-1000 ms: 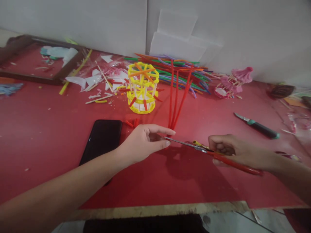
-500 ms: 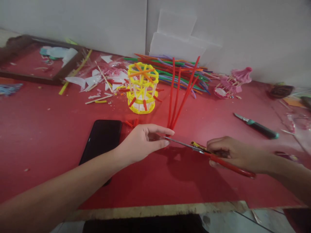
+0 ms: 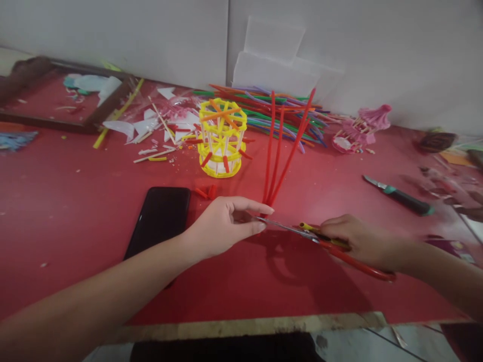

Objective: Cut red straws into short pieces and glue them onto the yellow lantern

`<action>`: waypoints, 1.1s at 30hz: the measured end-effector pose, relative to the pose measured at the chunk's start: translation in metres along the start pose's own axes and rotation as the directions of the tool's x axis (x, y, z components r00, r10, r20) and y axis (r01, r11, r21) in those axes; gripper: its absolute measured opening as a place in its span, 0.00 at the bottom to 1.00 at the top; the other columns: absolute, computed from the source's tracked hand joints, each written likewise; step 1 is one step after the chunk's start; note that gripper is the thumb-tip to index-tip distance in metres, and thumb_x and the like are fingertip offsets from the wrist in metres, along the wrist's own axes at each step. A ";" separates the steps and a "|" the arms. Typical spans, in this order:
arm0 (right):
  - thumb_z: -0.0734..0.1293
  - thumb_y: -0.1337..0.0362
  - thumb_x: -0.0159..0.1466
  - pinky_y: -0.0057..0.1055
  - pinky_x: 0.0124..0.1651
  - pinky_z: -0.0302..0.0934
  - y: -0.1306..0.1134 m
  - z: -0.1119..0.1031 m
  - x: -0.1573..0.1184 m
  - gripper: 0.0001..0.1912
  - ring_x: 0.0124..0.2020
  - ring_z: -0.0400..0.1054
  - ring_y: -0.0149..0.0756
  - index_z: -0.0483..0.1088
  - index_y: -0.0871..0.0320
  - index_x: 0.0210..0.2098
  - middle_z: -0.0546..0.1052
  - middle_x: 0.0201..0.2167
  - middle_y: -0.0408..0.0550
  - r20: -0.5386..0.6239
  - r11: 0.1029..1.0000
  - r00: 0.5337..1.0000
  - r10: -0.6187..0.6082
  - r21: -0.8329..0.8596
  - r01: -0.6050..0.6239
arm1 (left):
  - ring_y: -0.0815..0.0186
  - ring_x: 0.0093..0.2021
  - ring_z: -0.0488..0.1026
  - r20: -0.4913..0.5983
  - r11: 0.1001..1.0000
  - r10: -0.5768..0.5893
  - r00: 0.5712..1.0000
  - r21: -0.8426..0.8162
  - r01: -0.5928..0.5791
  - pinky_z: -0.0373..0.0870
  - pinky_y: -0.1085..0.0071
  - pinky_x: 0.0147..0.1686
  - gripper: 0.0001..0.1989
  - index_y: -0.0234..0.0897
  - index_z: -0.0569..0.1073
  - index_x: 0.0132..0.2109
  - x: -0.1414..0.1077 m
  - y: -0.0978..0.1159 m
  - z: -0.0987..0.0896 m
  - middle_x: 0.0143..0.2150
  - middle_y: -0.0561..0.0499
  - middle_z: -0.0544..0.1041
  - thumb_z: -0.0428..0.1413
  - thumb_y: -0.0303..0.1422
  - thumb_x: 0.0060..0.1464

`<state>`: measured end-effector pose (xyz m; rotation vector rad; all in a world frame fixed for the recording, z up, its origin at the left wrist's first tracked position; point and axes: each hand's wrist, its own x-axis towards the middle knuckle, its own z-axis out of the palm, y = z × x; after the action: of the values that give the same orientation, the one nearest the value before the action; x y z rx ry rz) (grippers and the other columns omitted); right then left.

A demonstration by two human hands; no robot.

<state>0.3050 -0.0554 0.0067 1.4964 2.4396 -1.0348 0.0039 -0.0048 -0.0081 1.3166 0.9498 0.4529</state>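
My left hand pinches several long red pipe cleaners near their lower ends, between thumb and fingers; they fan upward. My right hand grips red-handled scissors, whose blade tips reach between my left fingertips at the base of the pipe cleaners. A yellow tube-like piece shows beside the scissors under my right fingers; whether I hold it is unclear. Short red pieces lie behind my left hand. Beyond them stands a yellow round frame with orange and red pieces on it.
A black phone lies left of my hand. Colourful pipe cleaners are piled by the wall. A craft knife with its blade exposed lies at right. A pink model stands behind it. Another person's blurred hand seems to be at the right edge.
Both hands, the pipe cleaners and the scissors have shifted very slightly right and down in view. The scissor blades look closer together. A blurred hand-like shape has appeared at the right edge.
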 end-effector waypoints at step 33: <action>0.62 0.47 0.65 0.38 0.42 0.64 -0.042 0.003 0.037 0.20 0.37 0.71 0.40 0.74 0.56 0.42 0.77 0.37 0.51 -0.431 0.844 0.816 0.385 0.523 -0.122 | 0.70 0.35 0.74 -0.067 0.988 0.157 0.985 0.013 -0.156 0.72 0.75 0.37 0.13 0.38 0.80 0.46 -0.003 0.002 0.004 0.41 0.49 0.81 0.62 0.29 0.51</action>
<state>0.2504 -0.0414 0.0102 2.4972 2.2517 -1.3802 0.0057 -0.0093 -0.0058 1.3963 0.9080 0.6183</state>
